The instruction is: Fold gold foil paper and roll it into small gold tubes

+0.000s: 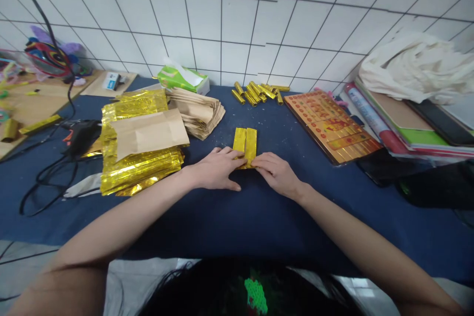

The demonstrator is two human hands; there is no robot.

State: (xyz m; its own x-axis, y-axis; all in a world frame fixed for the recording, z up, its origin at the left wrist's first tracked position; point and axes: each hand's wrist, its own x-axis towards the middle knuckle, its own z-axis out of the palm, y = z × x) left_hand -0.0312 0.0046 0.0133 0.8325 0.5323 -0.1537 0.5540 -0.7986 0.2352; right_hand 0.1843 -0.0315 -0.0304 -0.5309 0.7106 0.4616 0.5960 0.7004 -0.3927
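A small piece of gold foil paper (245, 143), its two sides folded in to a middle seam, lies flat on the dark blue cloth. My left hand (220, 168) rests at its lower left, palm down, fingers stretched out over the edge and thumb apart. At the lower right corner, my right hand (276, 173) pinches the paper between thumb and fingers. Left of my hands is a pile of gold foil sheets (142, 173) with a brown paper sheet (151, 131) on top. A fanned stack of brown paper (196, 111) sits behind.
Several rolled gold tubes (255, 91) lie by the tiled wall, near a green tissue box (181, 79). To the right are an orange printed pack (329, 126) and a stack of books (403, 123) under white cloth (418, 66). A black glue gun (83, 138) and cable lie left.
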